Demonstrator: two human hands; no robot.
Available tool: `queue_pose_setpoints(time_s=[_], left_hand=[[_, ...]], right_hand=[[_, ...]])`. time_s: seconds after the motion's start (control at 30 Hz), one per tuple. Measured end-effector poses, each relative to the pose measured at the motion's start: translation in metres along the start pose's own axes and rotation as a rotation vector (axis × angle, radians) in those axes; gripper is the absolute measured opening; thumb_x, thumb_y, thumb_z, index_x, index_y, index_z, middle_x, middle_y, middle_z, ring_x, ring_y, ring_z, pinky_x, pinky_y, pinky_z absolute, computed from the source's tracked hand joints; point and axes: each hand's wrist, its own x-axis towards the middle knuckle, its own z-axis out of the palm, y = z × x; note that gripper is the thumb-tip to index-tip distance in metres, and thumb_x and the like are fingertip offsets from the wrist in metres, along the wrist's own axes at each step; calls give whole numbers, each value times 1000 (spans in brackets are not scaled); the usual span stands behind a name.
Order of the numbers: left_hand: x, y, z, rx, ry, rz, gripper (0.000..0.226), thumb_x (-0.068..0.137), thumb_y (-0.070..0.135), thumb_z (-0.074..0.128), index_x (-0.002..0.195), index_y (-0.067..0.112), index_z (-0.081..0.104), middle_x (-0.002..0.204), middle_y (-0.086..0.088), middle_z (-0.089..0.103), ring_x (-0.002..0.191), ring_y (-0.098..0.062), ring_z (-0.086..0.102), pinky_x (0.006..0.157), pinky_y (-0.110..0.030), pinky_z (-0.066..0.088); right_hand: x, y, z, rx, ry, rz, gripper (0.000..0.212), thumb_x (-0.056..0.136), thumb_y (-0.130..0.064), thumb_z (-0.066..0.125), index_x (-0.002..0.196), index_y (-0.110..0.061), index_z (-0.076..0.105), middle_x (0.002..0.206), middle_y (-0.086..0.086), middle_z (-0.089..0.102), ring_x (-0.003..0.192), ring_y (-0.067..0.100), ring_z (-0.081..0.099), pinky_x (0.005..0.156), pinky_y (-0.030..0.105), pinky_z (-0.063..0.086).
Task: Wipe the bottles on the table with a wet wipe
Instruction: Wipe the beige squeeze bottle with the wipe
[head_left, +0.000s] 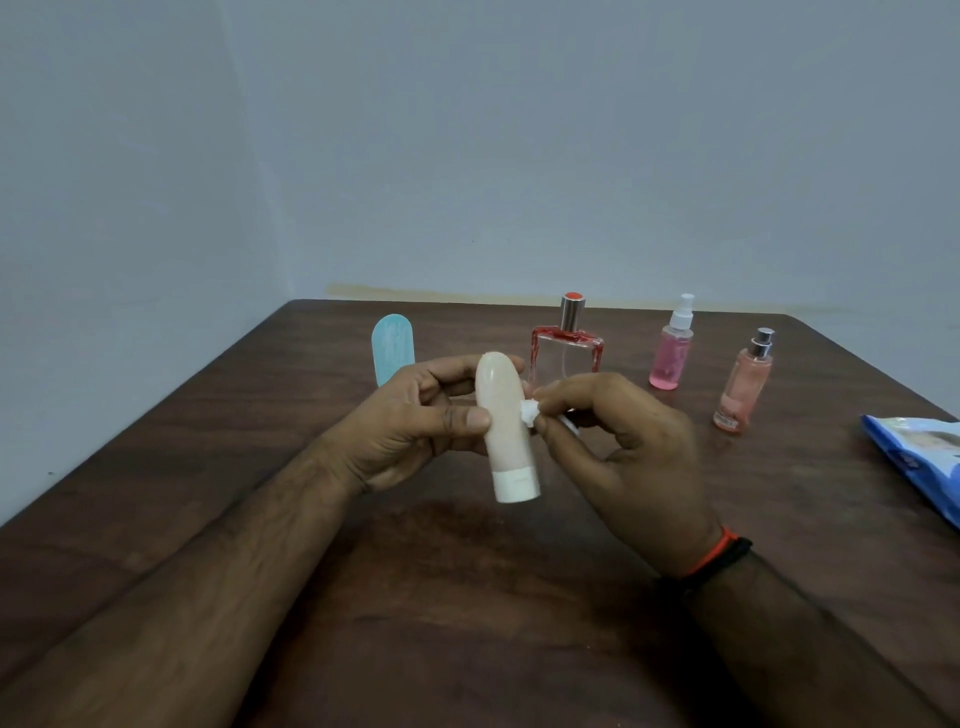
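Note:
My left hand (415, 421) grips a peach squeeze bottle (503, 415) with a white cap, held cap-down above the brown table (467, 597). My right hand (618, 441) pinches a small crumpled white wet wipe (530, 411) against the bottle's right side. Behind the hands stand a light blue bottle (393, 345), a square clear perfume bottle (567, 343) with red trim and a metal cap, a pink spray bottle (671, 351), and a paler pink spray bottle (744, 384).
A blue wet wipe pack (919, 462) lies at the table's right edge. The table stands in a corner of grey-blue walls, with its left edge running diagonally toward me. A red and black band sits on my right wrist.

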Motion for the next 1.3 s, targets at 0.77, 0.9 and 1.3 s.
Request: queue_pose_setpoints(time_s=[0.77,0.9,1.3], left_hand=[[1,-6,-4,89,14,-23,52,71,7,76,122,11,68,119,-15,67,111,-29,64,93,-45,56],[-2,1,-8,-5,51,23,72,62,18,91,127,5,63,119,-16,68,109,-26,66,85,-38,57],[-5,10,-14,-121,-16,136,73,70,21,87,133,3,54,120,-16,64,109,-39,65,94,-51,52]], right_hand=[[0,-7,5,-112,-81,-283,14,89,-4,67,101,-2,74,109,9,68,101,25,61,87,38,50],[-2,-9,3,-96,-126,-259,15,90,-10,64,98,-4,74,106,6,69,99,20,62,85,35,51],[-3,-9,2,-40,-72,-174,12,78,3,75,89,-4,74,97,5,70,93,17,65,79,33,54]])
